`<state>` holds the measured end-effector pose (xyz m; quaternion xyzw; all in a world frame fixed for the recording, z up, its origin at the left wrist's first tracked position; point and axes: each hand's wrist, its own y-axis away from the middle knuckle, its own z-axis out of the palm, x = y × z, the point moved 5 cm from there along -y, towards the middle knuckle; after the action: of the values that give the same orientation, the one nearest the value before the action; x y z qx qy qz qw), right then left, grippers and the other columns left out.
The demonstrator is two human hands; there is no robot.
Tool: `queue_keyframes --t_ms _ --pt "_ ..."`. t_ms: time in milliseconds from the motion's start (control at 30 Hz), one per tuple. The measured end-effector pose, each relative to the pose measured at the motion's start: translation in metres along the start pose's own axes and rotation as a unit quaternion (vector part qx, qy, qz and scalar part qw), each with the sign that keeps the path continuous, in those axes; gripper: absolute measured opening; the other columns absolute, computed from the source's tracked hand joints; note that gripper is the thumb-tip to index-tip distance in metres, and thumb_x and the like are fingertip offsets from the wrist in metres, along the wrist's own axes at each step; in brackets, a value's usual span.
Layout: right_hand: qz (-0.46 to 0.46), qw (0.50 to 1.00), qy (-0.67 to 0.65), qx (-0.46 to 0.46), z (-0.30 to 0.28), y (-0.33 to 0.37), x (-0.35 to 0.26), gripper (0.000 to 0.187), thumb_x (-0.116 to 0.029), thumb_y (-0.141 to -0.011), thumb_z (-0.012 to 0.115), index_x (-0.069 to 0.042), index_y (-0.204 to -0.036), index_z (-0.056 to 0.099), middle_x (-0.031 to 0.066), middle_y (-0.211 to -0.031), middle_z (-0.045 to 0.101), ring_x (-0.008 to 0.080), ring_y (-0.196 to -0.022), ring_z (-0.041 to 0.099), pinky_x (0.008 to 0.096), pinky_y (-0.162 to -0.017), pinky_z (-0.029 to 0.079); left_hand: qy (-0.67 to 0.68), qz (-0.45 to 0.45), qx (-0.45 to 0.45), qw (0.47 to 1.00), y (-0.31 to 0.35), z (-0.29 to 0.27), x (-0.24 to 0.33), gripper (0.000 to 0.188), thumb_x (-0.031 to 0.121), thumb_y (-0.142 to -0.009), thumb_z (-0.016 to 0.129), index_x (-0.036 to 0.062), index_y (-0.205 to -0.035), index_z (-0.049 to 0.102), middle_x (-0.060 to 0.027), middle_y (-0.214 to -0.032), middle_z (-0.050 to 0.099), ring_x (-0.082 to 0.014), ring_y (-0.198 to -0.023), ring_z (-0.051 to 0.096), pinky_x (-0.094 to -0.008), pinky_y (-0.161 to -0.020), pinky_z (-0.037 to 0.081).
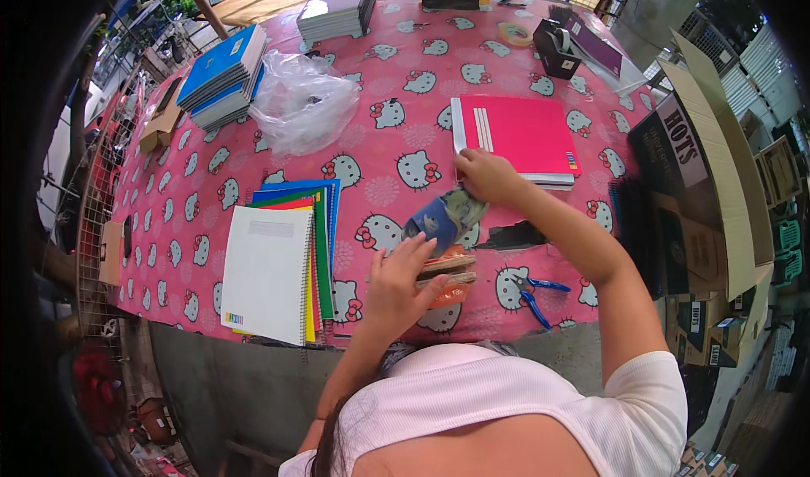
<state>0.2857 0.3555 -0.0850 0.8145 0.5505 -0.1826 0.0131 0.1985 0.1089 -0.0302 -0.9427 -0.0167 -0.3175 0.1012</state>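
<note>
My left hand (403, 285) lies with fingers apart. Its fingertips touch a crumpled blue-and-olive bundle (445, 219), and its thumb rests by flat brown blocks (447, 266) on orange wrapping (451, 296). My right hand (489, 176), fingers curled, is over the bundle's upper end at the near left corner of a stack of pink-red notebooks (527, 135). What its fingers grip is hidden. To the right of the blocks are blue-handled pliers (542, 298) and a flat black piece (513, 237).
Left of my hands lie spiral notebooks (268, 266) with white, yellow, green and blue covers. Farther off are a clear plastic bag (305, 106), blue book stacks (221, 76), a grey-covered stack (337, 11) and a black tape dispenser (557, 48). An open cardboard box (704, 173) stands at right.
</note>
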Motion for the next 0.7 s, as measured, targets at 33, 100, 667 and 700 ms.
queue_keyframes --t_ms 33,100,667,700 --pt "0.038 0.998 -0.037 0.020 -0.002 0.002 0.007 0.024 -0.008 -0.076 0.059 -0.006 -0.100 0.059 0.0170 -0.096 0.063 0.0352 -0.092 0.062 0.0458 -0.075 0.050 0.203 -0.062 0.012 0.977 -0.005 -0.002 -0.009 0.052 0.026 -0.087 0.067 0.0086 -0.132 0.049 -0.0161 -0.135 0.050 -0.0322 -0.121 0.052 -0.0414 -0.101 0.039" --pt "0.072 0.994 -0.073 0.042 -0.017 0.004 0.020 0.025 -0.008 -0.077 0.061 -0.007 -0.102 0.058 0.0170 -0.091 0.064 0.0348 -0.088 0.064 0.0458 -0.072 0.050 0.396 -0.121 0.024 0.910 -0.021 -0.006 -0.016 0.052 0.028 -0.089 0.066 0.0088 -0.133 0.047 -0.0155 -0.134 0.050 -0.0314 -0.118 0.055 -0.0395 -0.099 0.042" --pt "0.148 0.845 -0.337 0.387 -0.113 0.189 -0.086 0.076 0.002 -0.071 0.076 -0.002 -0.136 0.037 0.0108 -0.119 0.059 0.0244 -0.107 0.060 0.0358 -0.087 0.053 0.527 0.092 0.121 0.836 -0.020 -0.117 0.046 0.030 0.005 -0.083 0.071 -0.0018 -0.111 0.064 -0.0097 -0.105 0.068 -0.0158 -0.091 0.064 -0.0312 -0.082 0.052" --pt "0.169 0.793 -0.517 0.275 -0.096 0.183 -0.080 0.079 0.004 -0.072 0.076 -0.003 -0.138 0.034 0.0095 -0.119 0.059 0.0229 -0.105 0.061 0.0338 -0.086 0.053 0.532 0.083 0.114 0.835 -0.017 -0.123 0.045 0.031 0.006 -0.082 0.072 -0.0027 -0.111 0.063 -0.0100 -0.104 0.068 -0.0162 -0.091 0.065 -0.0310 -0.082 0.052"
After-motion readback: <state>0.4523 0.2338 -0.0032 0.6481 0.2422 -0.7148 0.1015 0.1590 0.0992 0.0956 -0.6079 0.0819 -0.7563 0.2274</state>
